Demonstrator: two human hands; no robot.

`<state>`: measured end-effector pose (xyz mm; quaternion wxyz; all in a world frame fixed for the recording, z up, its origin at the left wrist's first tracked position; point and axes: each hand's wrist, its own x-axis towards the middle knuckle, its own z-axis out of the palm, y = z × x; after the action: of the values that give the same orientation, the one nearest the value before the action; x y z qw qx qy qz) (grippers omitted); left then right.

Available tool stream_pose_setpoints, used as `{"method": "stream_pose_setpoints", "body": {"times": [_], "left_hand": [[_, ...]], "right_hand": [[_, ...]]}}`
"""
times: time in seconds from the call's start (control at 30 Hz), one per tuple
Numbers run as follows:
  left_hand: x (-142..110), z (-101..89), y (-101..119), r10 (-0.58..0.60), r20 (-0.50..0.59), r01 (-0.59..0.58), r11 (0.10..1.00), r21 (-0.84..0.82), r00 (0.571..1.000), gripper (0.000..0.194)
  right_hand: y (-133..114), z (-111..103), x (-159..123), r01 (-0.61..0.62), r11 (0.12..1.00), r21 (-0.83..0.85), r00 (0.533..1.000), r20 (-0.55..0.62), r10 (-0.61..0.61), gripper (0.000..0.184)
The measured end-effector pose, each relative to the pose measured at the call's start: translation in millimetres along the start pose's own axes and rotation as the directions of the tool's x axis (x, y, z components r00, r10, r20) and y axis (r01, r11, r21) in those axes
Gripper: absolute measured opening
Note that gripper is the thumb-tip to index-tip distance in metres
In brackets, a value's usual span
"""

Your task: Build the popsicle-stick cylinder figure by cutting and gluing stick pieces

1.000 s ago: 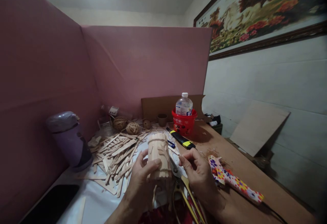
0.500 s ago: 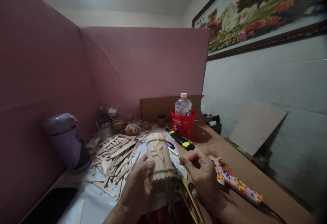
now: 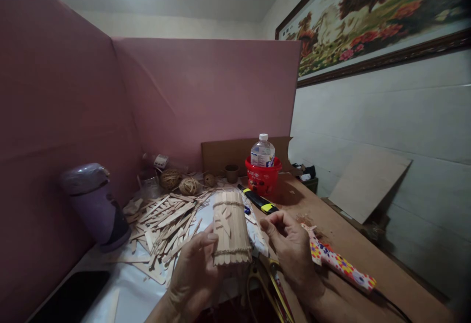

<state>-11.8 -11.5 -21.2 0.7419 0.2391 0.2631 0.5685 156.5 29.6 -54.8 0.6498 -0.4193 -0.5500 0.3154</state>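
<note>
Wooden-stick cylinder (image 3: pixel 231 232), in left hand (image 3: pixel 196 263)

Gripped by its side, tilted above the surface (image 3: pixel 353 227); far side hidden. Right hand (image 3: pixel 289 244): fingers curled, thumb by forefinger; cannot tell whether holding anything. Scissors (image 3: pixel 274 268), below: blades hard to make out, handles cut off by lower edge. Red bucket (image 3: pixel 263 181): one bottle (image 3: pixel 262 154) within, lower part hidden by the rim. Brown cup (image 3: pixel 231 173), beside bucket: contents unseen. Purple flask (image 3: pixel 97 210): grey top.

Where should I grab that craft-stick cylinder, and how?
Probably wrap your fingers round the plain right wall of the craft-stick cylinder, between the twine bands, coming from the right. It's rounded there, the left hand holds the other side, and raised wooden pieces decorate the front.
</note>
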Motion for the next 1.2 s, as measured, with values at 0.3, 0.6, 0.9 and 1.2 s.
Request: {"method": "stream_pose_setpoints", "body": {"times": [0.3, 0.6, 0.9, 1.2], "left_hand": [[-2.0, 3.0, -1.7, 0.024, 0.05, -0.028, 0.995, 0.096, 0.998, 0.05], [-0.5, 8.0, -7.1, 0.074, 0.014, -0.075, 0.971, 0.228, 0.997, 0.049], [6.7, 7.2, -10.8, 0.087, 0.028, -0.092, 0.957, 0.275, 0.996, 0.05], [10.5, 2.6, -15.3, 0.105, 0.051, -0.115, 0.956, 0.272, 0.993, 0.049]], "right_hand": [[2.6, 0.4, -5.5, 0.006, 1.0, -0.016, 0.999, 0.048, -0.005, 0.038], [1.3, 1.0, -3.5, 0.159, 0.982, -0.101, 0.983, 0.112, -0.147, 0.011], [-12.9, -4.6, -18.0, 0.532, 0.836, -0.135, 0.845, 0.155, -0.512, 0.025], [-8.4, -6.7, -16.6, 0.54, 0.818, -0.198, 0.834, 0.255, -0.489, 0.034]]}}
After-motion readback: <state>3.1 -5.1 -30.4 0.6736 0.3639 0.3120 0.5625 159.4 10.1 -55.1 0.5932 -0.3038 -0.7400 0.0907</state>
